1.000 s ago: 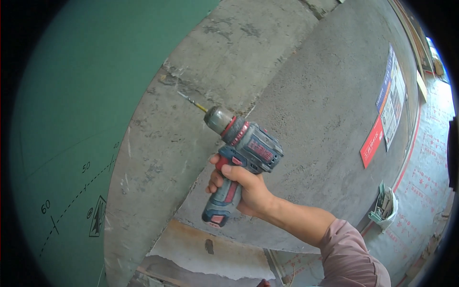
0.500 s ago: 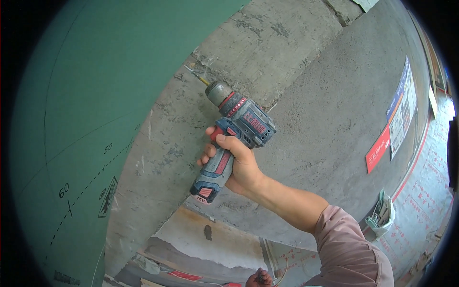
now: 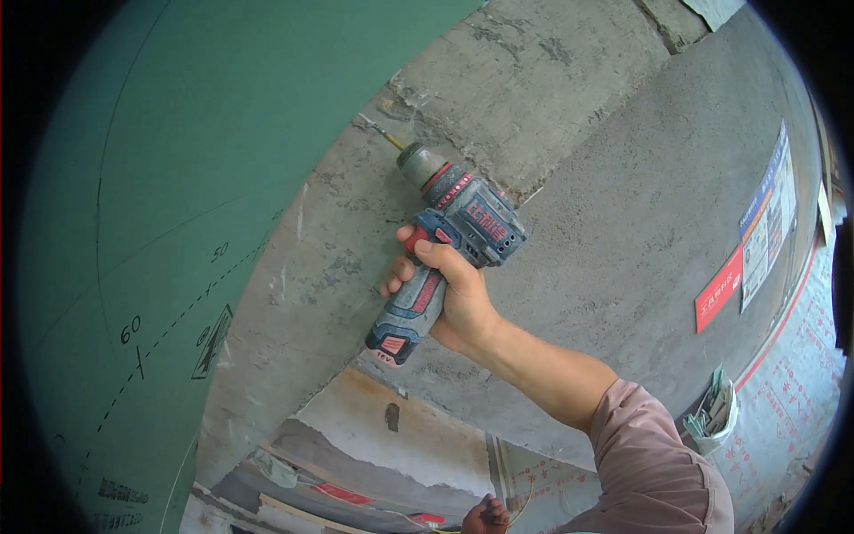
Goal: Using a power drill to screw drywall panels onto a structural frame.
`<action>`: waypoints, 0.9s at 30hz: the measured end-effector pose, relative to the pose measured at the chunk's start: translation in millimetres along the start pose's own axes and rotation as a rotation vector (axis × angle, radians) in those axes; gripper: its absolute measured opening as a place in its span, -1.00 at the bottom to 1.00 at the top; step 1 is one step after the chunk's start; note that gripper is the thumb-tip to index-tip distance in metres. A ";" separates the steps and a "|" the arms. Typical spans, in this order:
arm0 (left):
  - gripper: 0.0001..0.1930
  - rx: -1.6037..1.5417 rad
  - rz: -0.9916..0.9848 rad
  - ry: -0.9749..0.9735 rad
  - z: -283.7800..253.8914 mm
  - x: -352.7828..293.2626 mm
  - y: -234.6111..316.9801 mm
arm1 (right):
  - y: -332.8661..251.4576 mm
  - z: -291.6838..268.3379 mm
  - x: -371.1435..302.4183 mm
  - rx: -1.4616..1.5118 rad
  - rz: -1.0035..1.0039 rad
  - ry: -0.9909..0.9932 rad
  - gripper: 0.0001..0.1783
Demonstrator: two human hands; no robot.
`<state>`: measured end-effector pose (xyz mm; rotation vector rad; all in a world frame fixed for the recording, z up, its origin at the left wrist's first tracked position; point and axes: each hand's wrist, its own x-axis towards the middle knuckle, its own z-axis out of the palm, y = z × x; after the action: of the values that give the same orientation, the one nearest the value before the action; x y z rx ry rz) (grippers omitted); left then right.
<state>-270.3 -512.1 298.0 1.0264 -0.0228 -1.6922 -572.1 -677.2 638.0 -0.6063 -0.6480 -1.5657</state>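
My right hand [image 3: 455, 289] is wrapped round the grip of a grey-blue cordless drill [image 3: 480, 218] with red accents, its index finger at the red trigger. A slim bit [image 3: 384, 132] juts from the chuck toward the upper left. Its tip lies beside the edge of a large green board [image 3: 205, 116]; whether they touch I cannot tell. At the lower edge, much smaller and in shade, my left hand [image 3: 486, 514] shows in part with curled fingers. Something dark seems to be in it, too small to name.
Rough grey concrete wall [image 3: 605, 169] spreads behind the drill. A red sign [image 3: 719, 292] and a printed sheet [image 3: 770, 222] are fixed to it at the right. Below them, a white bag [image 3: 714, 427] of scraps stands on printed floor covering [image 3: 774, 383].
The whole view has shifted a little, so board, wall and signs appear farther right. My right hand keeps its grip on the drill, and the bit stays near the board's edge.
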 end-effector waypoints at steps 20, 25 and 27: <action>-0.58 0.066 -0.088 0.055 -14.1 11.4 8.4 | 14.8 3.9 1.5 -0.021 -0.033 -0.018 -0.68; -0.58 0.136 -0.090 0.079 -9.1 12.3 9.2 | 13.9 3.2 1.9 -0.007 -0.020 -0.015 -0.69; -0.57 0.168 -0.044 0.094 -6.0 10.9 5.6 | 11.9 3.0 1.7 0.003 -0.014 -0.024 -0.70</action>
<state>-262.5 -520.2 290.3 1.2387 -0.0834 -1.7017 -560.4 -677.0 642.0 -0.6197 -0.6739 -1.5725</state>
